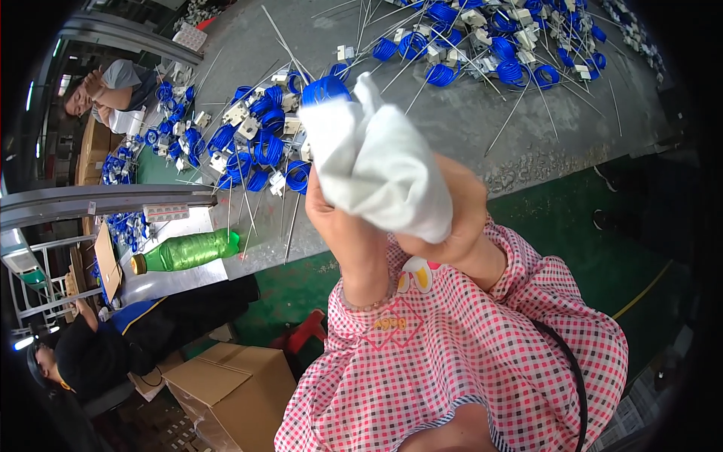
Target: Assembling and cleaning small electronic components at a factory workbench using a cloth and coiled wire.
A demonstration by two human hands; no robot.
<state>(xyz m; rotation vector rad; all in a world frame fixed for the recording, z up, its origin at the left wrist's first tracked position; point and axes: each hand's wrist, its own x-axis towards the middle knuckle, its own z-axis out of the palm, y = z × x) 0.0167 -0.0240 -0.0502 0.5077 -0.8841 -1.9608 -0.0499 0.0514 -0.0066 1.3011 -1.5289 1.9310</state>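
A crumpled white cloth (376,162) is bunched up between my two hands, in front of my chest and over the near edge of the table. My left hand (343,226) grips its left side, with most fingers hidden behind the fabric. My right hand (463,200) is closed round its right side and lower end. At the cloth's top left a blue coil of cable (325,89) sticks out; I cannot tell whether the cloth wraps it or it lies behind. Just beyond, on the table, lies a pile of blue coils (263,139) with white connector blocks and thin straight leads.
A larger heap of coils (504,49) covers the far right of the grey table (444,124). A green bottle (188,251) lies at the left, near a metal post (105,203). A cardboard box (233,392) stands below left. Two other people are at the left.
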